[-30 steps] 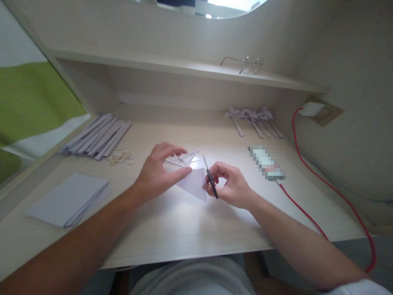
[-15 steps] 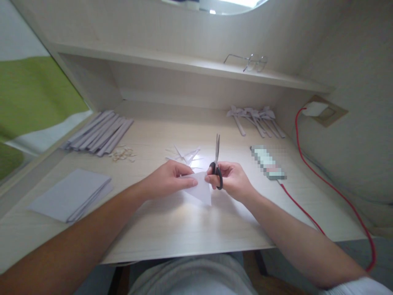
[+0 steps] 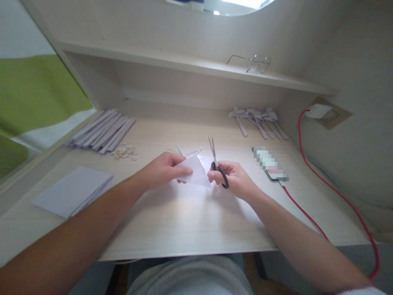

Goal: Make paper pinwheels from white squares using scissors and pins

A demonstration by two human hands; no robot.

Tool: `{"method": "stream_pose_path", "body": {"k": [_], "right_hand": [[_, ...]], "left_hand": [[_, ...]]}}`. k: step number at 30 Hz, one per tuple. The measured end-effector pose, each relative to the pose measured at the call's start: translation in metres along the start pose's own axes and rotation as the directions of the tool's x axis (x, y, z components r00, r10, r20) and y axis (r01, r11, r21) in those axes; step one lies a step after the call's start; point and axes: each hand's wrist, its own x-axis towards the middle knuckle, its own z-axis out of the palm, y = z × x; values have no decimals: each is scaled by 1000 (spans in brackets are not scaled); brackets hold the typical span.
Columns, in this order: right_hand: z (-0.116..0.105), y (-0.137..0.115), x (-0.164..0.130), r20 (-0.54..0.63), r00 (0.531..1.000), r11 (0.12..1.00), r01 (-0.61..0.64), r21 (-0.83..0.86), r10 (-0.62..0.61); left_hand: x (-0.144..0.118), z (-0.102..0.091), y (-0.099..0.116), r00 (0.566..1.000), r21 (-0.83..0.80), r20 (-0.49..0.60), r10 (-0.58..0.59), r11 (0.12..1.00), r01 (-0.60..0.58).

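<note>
White paper, a folded triangular piece [image 3: 195, 174], sits pinched between the left hand [image 3: 164, 170] thumb and fingers, just above the pale wooden desk [image 3: 184, 221]. Black-handled scissors [image 3: 217, 166] just right of the paper point away, blades slightly parted, the right hand [image 3: 235, 180] fingers closed through the loops.

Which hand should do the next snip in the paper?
Probably the right hand: it already holds the scissors, blades slightly apart and pointing up just beside the folded paper. The left hand is pinching that paper, so it is busy steadying it.
</note>
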Motion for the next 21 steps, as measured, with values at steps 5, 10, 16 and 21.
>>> {"method": "stream_pose_path", "body": {"k": [5, 10, 16, 21], "right_hand": [[-7, -6, -2, 168, 976, 986, -122, -111, 139], [-5, -2, -4, 241, 948, 969, -166, -184, 208], [-3, 4, -3, 265, 936, 963, -183, -198, 233], [-3, 4, -4, 254, 935, 952, -189, -240, 249]], "left_hand": [[-2, -19, 2, 989, 15, -124, 82, 997, -81], [-2, -22, 0, 982, 15, -155, 107, 994, -106], [-3, -18, 5, 982, 39, -184, 46, 998, -40], [-4, -17, 6, 982, 68, -187, 38, 997, -26]]}}
